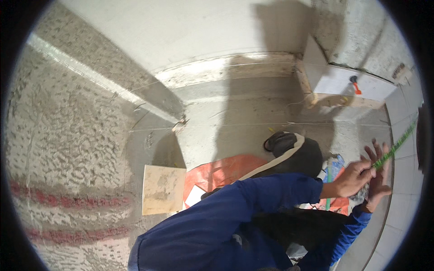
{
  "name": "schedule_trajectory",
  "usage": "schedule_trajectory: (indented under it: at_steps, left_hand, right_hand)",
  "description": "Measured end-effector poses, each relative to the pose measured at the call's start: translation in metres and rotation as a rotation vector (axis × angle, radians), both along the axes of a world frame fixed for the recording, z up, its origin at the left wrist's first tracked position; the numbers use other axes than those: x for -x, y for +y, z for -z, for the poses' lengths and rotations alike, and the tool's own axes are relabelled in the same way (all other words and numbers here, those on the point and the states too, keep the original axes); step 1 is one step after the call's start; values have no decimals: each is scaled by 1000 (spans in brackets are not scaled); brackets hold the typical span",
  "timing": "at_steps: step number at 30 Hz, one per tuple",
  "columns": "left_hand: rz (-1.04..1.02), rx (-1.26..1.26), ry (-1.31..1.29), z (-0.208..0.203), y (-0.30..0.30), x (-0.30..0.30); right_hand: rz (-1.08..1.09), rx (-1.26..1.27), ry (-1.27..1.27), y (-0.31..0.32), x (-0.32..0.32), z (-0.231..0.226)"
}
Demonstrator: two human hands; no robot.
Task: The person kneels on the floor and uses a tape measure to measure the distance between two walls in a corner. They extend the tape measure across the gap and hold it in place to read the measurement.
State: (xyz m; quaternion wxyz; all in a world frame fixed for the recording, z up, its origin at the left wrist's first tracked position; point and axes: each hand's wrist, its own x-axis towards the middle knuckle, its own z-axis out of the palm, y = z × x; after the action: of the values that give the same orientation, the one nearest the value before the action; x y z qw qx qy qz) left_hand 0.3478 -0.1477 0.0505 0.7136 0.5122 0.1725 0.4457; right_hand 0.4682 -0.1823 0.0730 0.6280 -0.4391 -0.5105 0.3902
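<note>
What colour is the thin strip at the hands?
Bright green. The strip shows best in the head view, the only one here.

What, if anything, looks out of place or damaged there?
The beige tile left of the orange sheet looks odd: dark smudges mark its face, perhaps just dirt. The green tape pinched in the left hand shows no obvious damage.

Left arm (235, 198) in a long blue fabric sleeve (280, 192) is stretched way over to the right, and the bare left hand (351, 179) is curled, thumb and fingers pinched together. Right arm (350, 235), also sleeved in blue, angles up from below, with the bare right hand (377, 186) overlapping behind the left, fingers spread and thumb kinda sticking out.
</note>
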Motion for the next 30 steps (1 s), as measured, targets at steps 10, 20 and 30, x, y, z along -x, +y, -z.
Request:
schedule_trajectory:
  at_steps: [10, 20, 30]
  left_hand:
    - [-424, -80, -71, -20, 4, 51]
    - [-351, 98, 122, -24, -20, 176]
    - [-735, 519, 50, -11, -19, 372]
  right_hand:
    - [-52, 61, -525, -5, 58, -37]
    - [-372, -16, -756, -8, 126, -51]
    - [-371, -45, -1217, 30, 142, -44]
